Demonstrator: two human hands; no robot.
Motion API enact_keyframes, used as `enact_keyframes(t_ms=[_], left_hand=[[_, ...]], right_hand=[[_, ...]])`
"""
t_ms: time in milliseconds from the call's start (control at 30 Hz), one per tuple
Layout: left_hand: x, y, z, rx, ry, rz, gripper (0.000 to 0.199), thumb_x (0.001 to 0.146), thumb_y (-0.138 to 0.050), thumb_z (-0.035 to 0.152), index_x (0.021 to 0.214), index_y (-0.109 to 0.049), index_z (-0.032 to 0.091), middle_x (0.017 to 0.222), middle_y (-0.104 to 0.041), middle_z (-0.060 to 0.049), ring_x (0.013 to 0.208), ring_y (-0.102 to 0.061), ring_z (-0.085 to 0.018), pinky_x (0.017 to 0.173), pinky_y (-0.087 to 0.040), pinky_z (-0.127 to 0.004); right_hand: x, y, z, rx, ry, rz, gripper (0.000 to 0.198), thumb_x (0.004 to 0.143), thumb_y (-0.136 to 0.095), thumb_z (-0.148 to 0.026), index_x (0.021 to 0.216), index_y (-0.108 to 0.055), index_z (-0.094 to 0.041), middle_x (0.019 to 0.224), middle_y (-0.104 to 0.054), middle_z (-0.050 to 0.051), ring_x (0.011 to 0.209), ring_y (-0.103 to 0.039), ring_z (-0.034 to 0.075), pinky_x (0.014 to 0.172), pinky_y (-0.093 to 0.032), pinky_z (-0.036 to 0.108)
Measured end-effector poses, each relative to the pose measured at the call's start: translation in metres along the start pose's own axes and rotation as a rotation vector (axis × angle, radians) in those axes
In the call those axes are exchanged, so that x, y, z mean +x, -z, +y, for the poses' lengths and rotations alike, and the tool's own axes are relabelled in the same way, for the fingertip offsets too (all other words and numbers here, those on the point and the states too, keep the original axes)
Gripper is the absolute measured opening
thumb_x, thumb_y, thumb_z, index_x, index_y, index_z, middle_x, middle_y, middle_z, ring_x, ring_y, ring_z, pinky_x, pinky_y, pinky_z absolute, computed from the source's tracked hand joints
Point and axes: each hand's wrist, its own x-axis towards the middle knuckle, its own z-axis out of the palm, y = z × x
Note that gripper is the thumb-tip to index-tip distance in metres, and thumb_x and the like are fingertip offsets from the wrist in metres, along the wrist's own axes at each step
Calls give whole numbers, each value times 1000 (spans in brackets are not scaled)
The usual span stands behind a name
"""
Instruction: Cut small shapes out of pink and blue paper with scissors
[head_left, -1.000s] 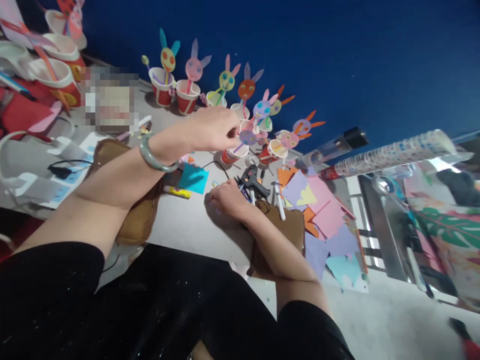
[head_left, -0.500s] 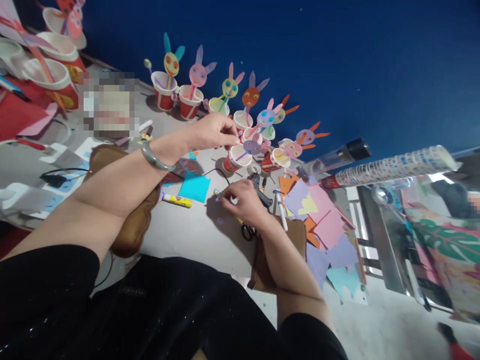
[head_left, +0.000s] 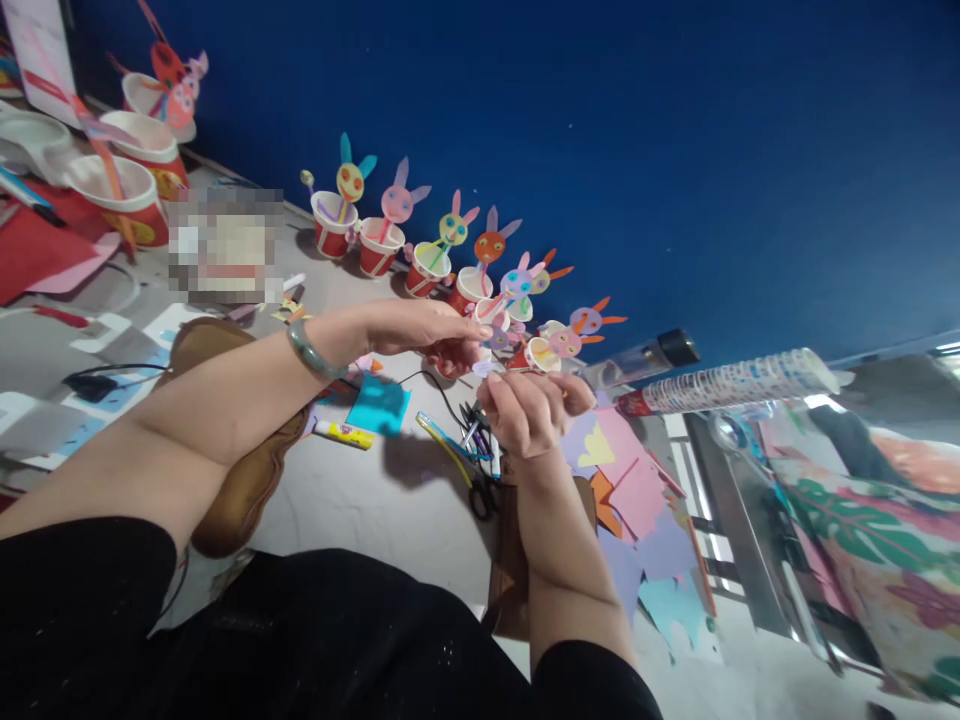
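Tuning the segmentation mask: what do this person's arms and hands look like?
Sleeves: black, short, ending above the elbows. Left hand: no glove, round grey-green bangle at the wrist. Right hand: no glove, no wristwear visible.

Two hands are being held over the surface (head_left: 352,525): one left hand (head_left: 420,327) and one right hand (head_left: 529,410), with one small pale piece (head_left: 484,368) being shown at their fingertips. One bracelet (head_left: 306,350) is being worn. Along the far side, nine rabbit faces (head_left: 397,203) are being displayed; at least eight cups (head_left: 381,256) are being lined up, overlaps leaving the total unclear. At far left, at least three more are being seen. One cup stack (head_left: 735,385), two brown cushions (head_left: 241,500), one yellow tube (head_left: 345,434), one blue sheet (head_left: 378,404) and one scissors pair (head_left: 484,492) are also being counted.
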Motion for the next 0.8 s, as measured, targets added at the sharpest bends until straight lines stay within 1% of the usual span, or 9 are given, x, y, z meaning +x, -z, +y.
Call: enact_keyframes(t_ms=[133,233,333,467,633,700,800], left_hand=[[1,0,-4,-15,-22,-58,23,88,-61,34,75,-63,14,69,-62,-1,65,-57,-11,66,-45,-25],[1,1,-5,11,-17,-59,15,85,-62,28,79,-64,14,73,-64,-2,69,-60,-12,69,-47,-27],[2,3,-7,13,-30,-63,13,82,-64,27,78,-63,14,73,-64,-3,70,-61,-12,70,-48,-27],[3,6,-9,-15,-23,-79,14,79,-67,27,78,-63,14,73,-63,-2,70,-61,-11,70,-48,-26],[5,8,-12,-58,-8,-84,14,73,-71,24,79,-64,14,71,-63,1,70,-60,-10,72,-47,-25],[5,8,-12,-53,-16,-79,13,72,-71,24,78,-65,14,71,-65,1,69,-60,-10,71,-46,-25],[5,8,-10,-42,-27,-47,10,75,-69,22,78,-66,13,72,-67,-1,69,-61,-10,69,-45,-24]], right_hand=[[-8,-7,3,-6,11,1,10,89,-68,-35,80,-70,-29,72,-72,2,67,-66,19,81,-44,45],[-9,-9,3,49,6,-33,10,90,-67,-32,82,-71,-31,71,-72,1,68,-67,19,83,-44,45],[-10,-9,4,79,-11,-63,8,91,-66,-30,85,-72,-31,75,-73,1,71,-68,20,86,-42,46],[-12,-11,5,56,20,-63,10,92,-64,-28,89,-73,-32,81,-75,1,75,-68,19,90,-42,46],[-12,-13,5,7,38,-87,10,91,-63,-28,87,-72,-31,79,-75,2,74,-69,19,88,-43,46],[-10,-14,4,-10,59,-52,8,90,-64,-27,85,-70,-30,78,-75,2,72,-68,19,87,-43,46],[-5,-15,-1,-20,24,103,2,86,-65,-28,85,-66,-27,79,-74,4,71,-68,20,87,-44,47]])
